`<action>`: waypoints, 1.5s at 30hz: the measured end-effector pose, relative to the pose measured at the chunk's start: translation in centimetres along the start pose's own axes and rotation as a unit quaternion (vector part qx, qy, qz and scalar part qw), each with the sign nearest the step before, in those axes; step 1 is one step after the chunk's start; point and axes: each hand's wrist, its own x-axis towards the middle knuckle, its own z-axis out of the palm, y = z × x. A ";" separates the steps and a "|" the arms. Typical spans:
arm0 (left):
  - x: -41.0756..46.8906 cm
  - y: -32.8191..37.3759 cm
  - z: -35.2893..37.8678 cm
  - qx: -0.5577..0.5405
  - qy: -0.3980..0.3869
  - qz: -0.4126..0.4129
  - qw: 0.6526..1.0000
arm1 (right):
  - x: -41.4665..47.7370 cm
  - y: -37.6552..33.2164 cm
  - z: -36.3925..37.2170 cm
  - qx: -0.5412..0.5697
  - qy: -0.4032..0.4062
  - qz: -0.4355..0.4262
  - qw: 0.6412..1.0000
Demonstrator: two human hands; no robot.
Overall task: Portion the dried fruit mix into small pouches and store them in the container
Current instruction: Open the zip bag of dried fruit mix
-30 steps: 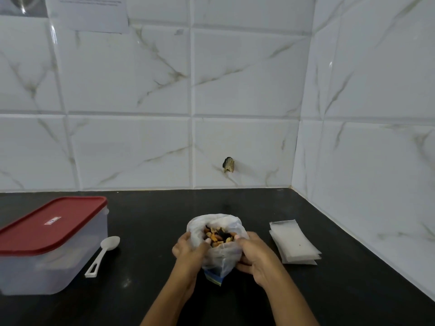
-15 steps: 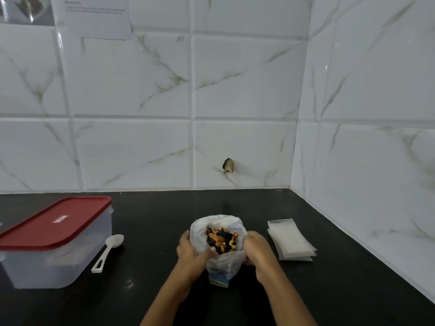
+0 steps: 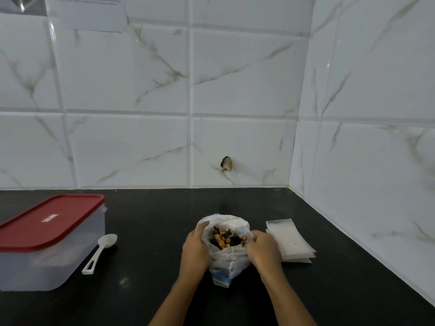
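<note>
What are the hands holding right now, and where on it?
The left hand and right hand grip the fruit mix bag at its open rim.

No legible text (lid label (image 3: 50, 217) blurred)

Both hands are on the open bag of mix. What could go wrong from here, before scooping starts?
The bag seems to stand only because the left hand and right hand grip it near the top. Freeing one to reach the spoon could let it slump and spill mix on the counter.
The pouches lie right beside the right hand, so a careless move may scatter them.
The container has its red lid on, so it will need a free hand later.
</note>
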 end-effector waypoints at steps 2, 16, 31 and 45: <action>0.0 -0.1 0.1 -0.017 0.002 -0.013 1.000 | -0.3 0.2 -0.4 -0.012 0.008 -0.037 0.999; -1.0 0.5 -0.3 0.194 -0.175 -0.005 0.965 | -1.4 0.9 0.0 0.073 -0.072 -0.080 0.991; -1.8 1.7 -0.2 0.239 -0.117 0.017 0.964 | -2.1 0.2 -2.6 0.092 -0.040 -0.074 0.992; -1.4 9.2 5.5 0.358 -0.038 0.147 0.921 | -0.5 0.9 -9.2 0.086 0.007 -0.095 0.992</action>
